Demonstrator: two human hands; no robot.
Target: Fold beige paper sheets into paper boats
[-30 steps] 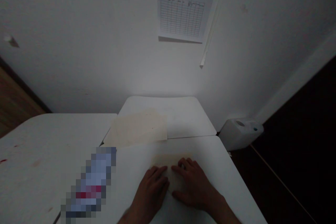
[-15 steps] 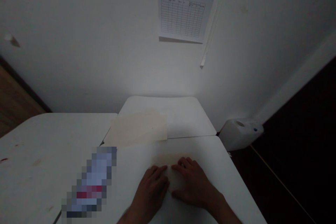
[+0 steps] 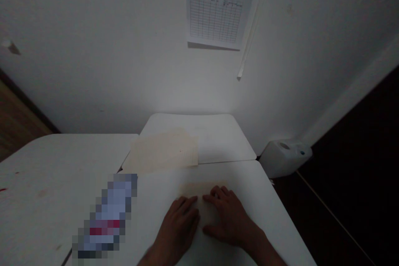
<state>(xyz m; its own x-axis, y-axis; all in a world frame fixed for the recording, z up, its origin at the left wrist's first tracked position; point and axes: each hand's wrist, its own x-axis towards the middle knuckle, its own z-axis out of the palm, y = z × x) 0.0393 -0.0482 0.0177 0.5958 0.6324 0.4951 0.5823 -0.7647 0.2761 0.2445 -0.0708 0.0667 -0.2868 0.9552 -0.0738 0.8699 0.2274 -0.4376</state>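
A thin pale beige piece [image 3: 199, 188], perhaps cloth or paper, lies on the white table in front of me, mostly covered by my hands. My left hand [image 3: 181, 220] rests palm down at its left side, fingers stretched forward and the thumb pointing inward. On the right side lies my right hand [image 3: 229, 218], its thumb apart from the fingers and its fingertips touching the near area of the piece. Neither hand visibly grips anything. A narrow gap separates the two hands. Farther off, a larger beige sheet [image 3: 165, 153] lies flat across the table joint.
White tables [image 3: 224, 137] stand pushed together against the wall. To the left is a pixelated long object [image 3: 114, 203]. A printed table sheet [image 3: 215, 18] and a white strip [image 3: 247, 41] hang on the wall. A white plastic container [image 3: 283, 160] stands beyond the right edge.
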